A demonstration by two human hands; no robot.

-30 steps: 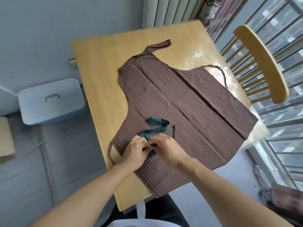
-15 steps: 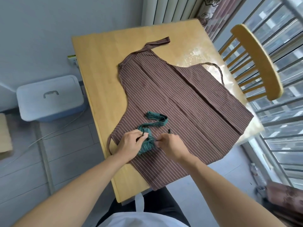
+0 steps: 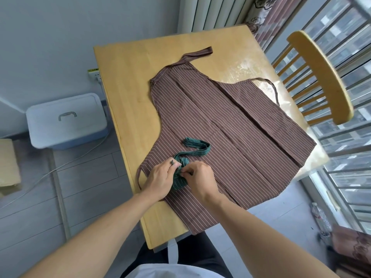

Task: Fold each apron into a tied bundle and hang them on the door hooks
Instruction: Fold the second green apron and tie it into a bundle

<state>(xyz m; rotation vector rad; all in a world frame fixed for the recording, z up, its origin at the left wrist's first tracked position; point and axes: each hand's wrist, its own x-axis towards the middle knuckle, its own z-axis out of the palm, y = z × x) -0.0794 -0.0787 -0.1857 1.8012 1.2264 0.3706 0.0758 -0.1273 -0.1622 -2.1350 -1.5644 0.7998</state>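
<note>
A wooden tabletop (image 3: 128, 81) stands against a grey wall, and every position below is given relative to it. Off its left edge, on the grey floor, sits a pale blue lidded storage box (image 3: 66, 121) with a handle on its lid; a white power strip (image 3: 94, 74) shows at the same edge, a thin white cable (image 3: 60, 167) runs across the floor, and a cardboard box (image 3: 9, 163) lies farther left. Off the right edge stands a wooden spindle-back chair (image 3: 319, 73), with window bars (image 3: 353, 153) beyond it and a patterned curtain (image 3: 263, 15) past the far right corner. A brown pinstriped apron (image 3: 230, 133) lies spread flat over the middle and right of the tabletop, its neck strap (image 3: 197, 54) reaching toward the far edge, one waist tie (image 3: 271, 88) curving near the right edge and another looping at the near left edge. On top of this apron, toward the near left, rests a small green striped apron bundle (image 3: 178, 180), its green strap (image 3: 197, 148) trailing in a flat loop toward the centre. The left hand (image 3: 160, 180) and right hand (image 3: 200, 180) meet over the bundle, backs up. The left fingers (image 3: 173, 163) curl round the bundle's left side, and the right fingers (image 3: 185, 171) pinch the fabric at its top.
</note>
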